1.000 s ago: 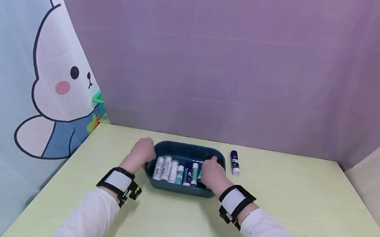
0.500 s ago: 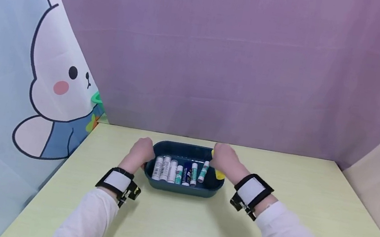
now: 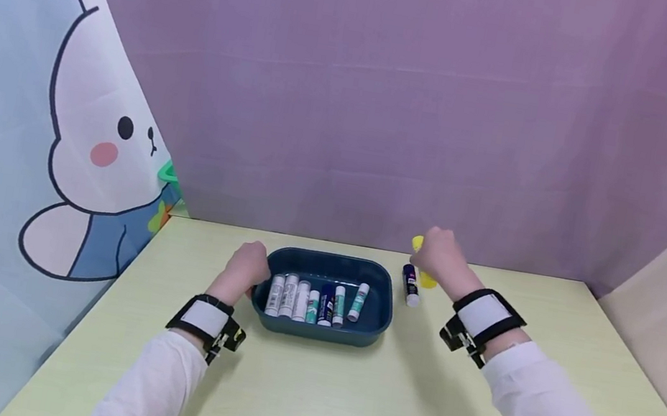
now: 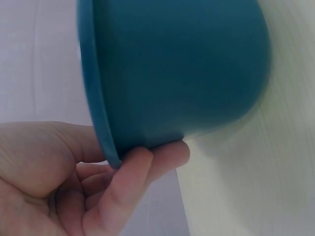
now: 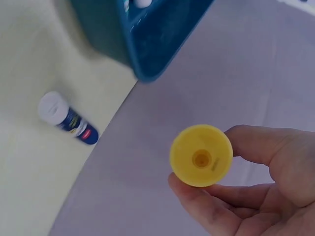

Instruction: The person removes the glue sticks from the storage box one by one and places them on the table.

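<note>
Pale table [image 3: 303, 400] fills bottom of head view; purple cloth [image 3: 390, 100] behind, bunny print [image 3: 101, 120] at L. Bin [image 3: 316, 333] mid-frame holds 7 sticks [image 3: 327, 305]; L hand [image 3: 248, 267] grips its L rim. R of ctr, R hand [image 3: 443, 258] pinches yellow tube [image 3: 429, 280], near navy stick [image 3: 410, 285] lying on table.

One container [image 3: 317, 332] has seven tubes [image 3: 313, 306] inside: three white tubes [image 3: 288, 295], three green-and-white tubes [image 3: 338, 306] and one dark blue tube [image 3: 327, 305]. One blue-and-white tube [image 3: 410, 285] lies outside it on one surface [image 3: 317, 394], which makes eight tubes. Besides these: one yellow piece [image 5: 202, 142], one left hand [image 3: 248, 269], one right hand [image 3: 443, 258], two wrist straps [image 3: 206, 317], two white sleeves [image 3: 158, 380], one purple cloth [image 3: 390, 100], one cartoon animal [image 3: 97, 149]
</note>
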Motion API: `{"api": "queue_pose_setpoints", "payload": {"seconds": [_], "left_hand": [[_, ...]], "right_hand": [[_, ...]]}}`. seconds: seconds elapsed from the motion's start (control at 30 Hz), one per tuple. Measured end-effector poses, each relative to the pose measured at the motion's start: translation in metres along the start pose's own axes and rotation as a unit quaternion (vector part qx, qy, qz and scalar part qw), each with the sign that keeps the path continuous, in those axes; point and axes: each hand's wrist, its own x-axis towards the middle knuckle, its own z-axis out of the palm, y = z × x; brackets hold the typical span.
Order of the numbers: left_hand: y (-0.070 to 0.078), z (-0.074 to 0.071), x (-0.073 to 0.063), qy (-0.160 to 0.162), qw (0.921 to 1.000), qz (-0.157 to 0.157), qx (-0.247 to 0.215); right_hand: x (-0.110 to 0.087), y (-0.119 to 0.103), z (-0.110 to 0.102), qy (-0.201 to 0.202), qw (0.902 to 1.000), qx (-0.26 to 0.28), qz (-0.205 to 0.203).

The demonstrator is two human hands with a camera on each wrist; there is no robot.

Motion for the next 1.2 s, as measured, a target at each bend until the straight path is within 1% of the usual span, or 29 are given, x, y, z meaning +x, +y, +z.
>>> {"api": "queue_pose_setpoints", "payload": {"seconds": [0.13,0.3,0.4,0.53,0.7,0.8,0.97,1.2], "left_hand": [[0.0,-0.001,-0.001,0.002,1.0,0.004,0.001],[0.0,-0.001,-0.002,0.0,1.0,0.009,0.001],[0.0,-0.002,-0.003,-0.001,1.0,0.006,0.002],[0.0,-0.003,-0.003,-0.001,1.0,0.002,0.003],[-0.002,-0.003,-0.005,0.0,1.0,0.0,0.003],[-0.003,-0.002,-0.006,0.001,1.0,0.004,0.006],[-0.004,-0.004,-0.008,0.004,0.9999,0.01,0.009],[-0.003,-0.006,-0.009,-0.001,0.9999,0.005,-0.009]], "right_hand": [[0.006,0.016,0.002,0.019,0.9998,0.005,0.0],[0.012,0.037,0.012,0.046,0.9986,0.023,-0.002],[0.015,0.048,0.018,0.063,0.9973,0.035,-0.01],[0.018,0.058,0.028,0.072,0.9956,0.059,-0.009],[0.023,0.069,0.047,0.066,0.9934,0.093,0.009],[0.026,0.075,0.057,0.065,0.9928,0.1,0.016],[0.029,0.082,0.066,0.065,0.9924,0.102,0.022],[0.03,0.082,0.077,0.048,0.9938,0.089,0.045]]}}
